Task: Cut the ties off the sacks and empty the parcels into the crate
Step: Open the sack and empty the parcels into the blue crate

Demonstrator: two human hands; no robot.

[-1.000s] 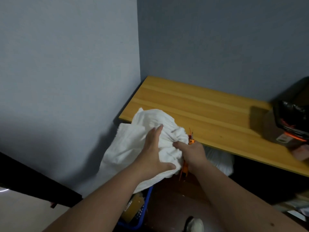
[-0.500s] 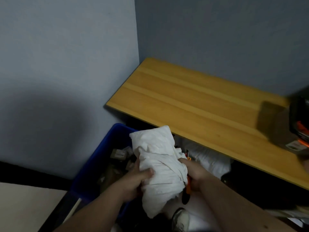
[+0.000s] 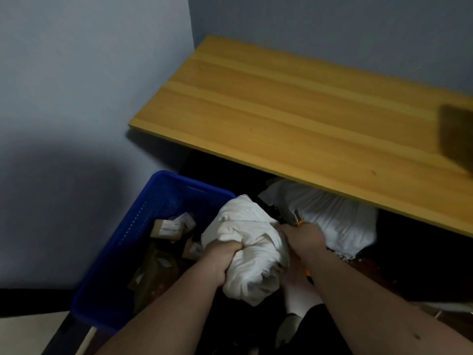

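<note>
While both hands bunch it, white sack (image 3: 249, 248) hangs over blue crate's (image 3: 133, 242) right edge; left hand (image 3: 220, 260) grip clenches cloth, right hand (image 3: 304, 239) grip pinches sack plus orange cutter (image 3: 298, 221).

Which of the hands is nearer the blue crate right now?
Left. The left hand grips the white sack right at the blue crate, over its right side. The right hand holds the sack's far side, away from the crate.

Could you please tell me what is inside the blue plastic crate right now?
The blue plastic crate holds several labelled brown cardboard parcels. Its near right part is hidden behind the white cloth sack.
</note>
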